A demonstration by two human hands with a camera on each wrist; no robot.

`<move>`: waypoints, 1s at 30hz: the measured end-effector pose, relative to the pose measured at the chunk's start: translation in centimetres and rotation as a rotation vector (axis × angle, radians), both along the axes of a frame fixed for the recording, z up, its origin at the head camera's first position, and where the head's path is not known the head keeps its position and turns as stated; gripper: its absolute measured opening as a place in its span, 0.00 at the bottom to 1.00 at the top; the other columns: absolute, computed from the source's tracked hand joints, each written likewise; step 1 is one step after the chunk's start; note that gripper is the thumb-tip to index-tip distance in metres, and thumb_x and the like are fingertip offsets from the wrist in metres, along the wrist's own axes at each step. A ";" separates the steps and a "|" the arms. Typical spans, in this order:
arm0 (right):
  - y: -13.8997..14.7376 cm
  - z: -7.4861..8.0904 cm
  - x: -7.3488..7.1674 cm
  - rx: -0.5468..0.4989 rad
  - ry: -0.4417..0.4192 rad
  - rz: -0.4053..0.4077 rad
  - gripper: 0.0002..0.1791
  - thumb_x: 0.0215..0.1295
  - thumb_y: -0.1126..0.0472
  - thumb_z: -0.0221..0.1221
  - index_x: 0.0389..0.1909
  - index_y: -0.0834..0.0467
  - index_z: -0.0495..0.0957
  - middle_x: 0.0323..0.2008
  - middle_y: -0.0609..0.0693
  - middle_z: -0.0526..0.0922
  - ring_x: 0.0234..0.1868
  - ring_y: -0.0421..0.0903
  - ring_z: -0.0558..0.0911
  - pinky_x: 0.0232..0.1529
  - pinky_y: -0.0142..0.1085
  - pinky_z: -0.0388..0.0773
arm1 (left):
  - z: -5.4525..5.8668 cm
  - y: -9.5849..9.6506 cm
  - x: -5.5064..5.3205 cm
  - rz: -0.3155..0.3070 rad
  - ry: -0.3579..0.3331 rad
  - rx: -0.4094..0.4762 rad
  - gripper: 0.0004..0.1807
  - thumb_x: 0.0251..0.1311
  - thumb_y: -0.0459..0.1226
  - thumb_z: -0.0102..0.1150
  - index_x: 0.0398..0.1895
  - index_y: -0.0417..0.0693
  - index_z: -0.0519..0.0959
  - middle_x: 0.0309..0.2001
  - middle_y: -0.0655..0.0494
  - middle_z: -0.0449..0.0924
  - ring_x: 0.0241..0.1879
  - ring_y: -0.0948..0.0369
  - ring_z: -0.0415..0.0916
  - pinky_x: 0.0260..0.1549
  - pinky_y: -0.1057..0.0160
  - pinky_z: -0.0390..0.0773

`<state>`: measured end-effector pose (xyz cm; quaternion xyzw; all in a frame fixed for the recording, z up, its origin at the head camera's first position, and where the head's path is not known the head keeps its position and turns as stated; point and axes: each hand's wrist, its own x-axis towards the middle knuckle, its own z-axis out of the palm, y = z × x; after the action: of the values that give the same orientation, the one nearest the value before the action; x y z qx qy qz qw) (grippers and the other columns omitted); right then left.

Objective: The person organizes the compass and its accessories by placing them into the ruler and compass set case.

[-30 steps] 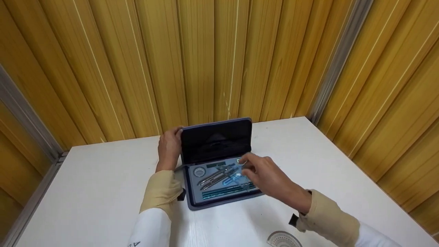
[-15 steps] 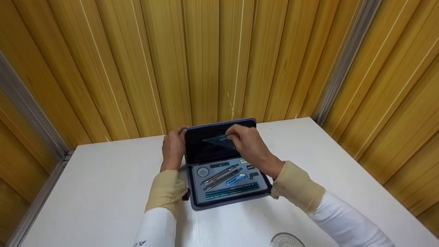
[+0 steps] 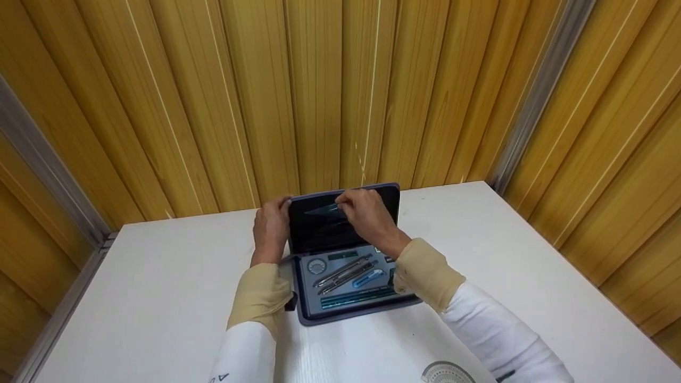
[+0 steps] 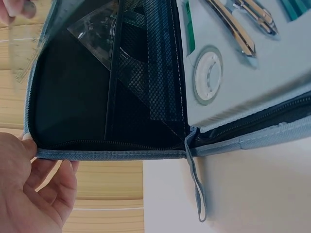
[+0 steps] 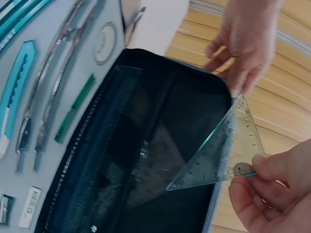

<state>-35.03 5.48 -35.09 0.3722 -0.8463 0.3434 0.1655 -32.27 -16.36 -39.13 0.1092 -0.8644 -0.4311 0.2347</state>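
Observation:
My left hand [image 3: 270, 229] grips the left edge of the raised lid of a dark blue zip case [image 3: 308, 236], thumb and fingers on either side of it. A clear triangular set square [image 5: 218, 150] is pinched by one edge between the thumb and forefinger of my right hand [image 3: 368, 217]. It hangs in front of the lid's black lining, above the mesh pocket [image 4: 160, 63]. Behind that mesh another transparent piece [image 4: 92, 31] shows in the left wrist view. In the case's grey tray [image 3: 314, 295] lie metal compasses [image 3: 346, 276], a blue cutter [image 3: 368, 278] and green pencils [image 3: 356, 298].
A clear protractor [image 3: 447, 372] lies on the white table [image 3: 175, 298] near its front edge. A round white disc [image 4: 208, 75] and a white eraser [image 5: 31, 207] sit in the tray. Wood-patterned panels [image 3: 314, 106] stand close behind the case.
My right hand has lifted the set square from above the tray up to the lid, then moved it slightly left. My left hand keeps its grip on the lid.

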 end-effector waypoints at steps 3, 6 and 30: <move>-0.5 -0.8 -0.3 0.035 0.045 0.006 0.11 0.74 0.72 0.57 0.45 0.65 0.88 0.42 0.58 0.89 0.38 0.47 0.87 0.44 0.41 0.84 | 0.0 0.1 0.1 0.003 -0.001 0.001 0.15 0.78 0.39 0.53 0.58 0.48 0.86 0.56 0.47 0.85 0.56 0.48 0.82 0.54 0.46 0.77; -1.0 -1.6 -0.6 0.065 0.098 0.013 0.10 0.74 0.73 0.56 0.45 0.66 0.87 0.41 0.59 0.88 0.41 0.50 0.87 0.45 0.42 0.84 | 0.0 0.2 0.1 0.000 -0.008 0.011 0.15 0.78 0.39 0.53 0.59 0.48 0.85 0.56 0.46 0.85 0.56 0.48 0.81 0.54 0.46 0.77; -4.5 -3.9 -1.4 0.316 0.156 -0.034 0.11 0.69 0.78 0.56 0.42 0.68 0.87 0.37 0.61 0.84 0.42 0.55 0.86 0.43 0.42 0.85 | 0.0 0.4 -0.1 -0.017 -0.012 0.000 0.15 0.78 0.40 0.53 0.58 0.50 0.86 0.56 0.47 0.85 0.56 0.47 0.82 0.53 0.45 0.78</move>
<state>-36.38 1.00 -39.01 0.4046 -0.8806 0.1732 0.1758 -32.32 -15.95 -39.13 0.1043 -0.8668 -0.4323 0.2256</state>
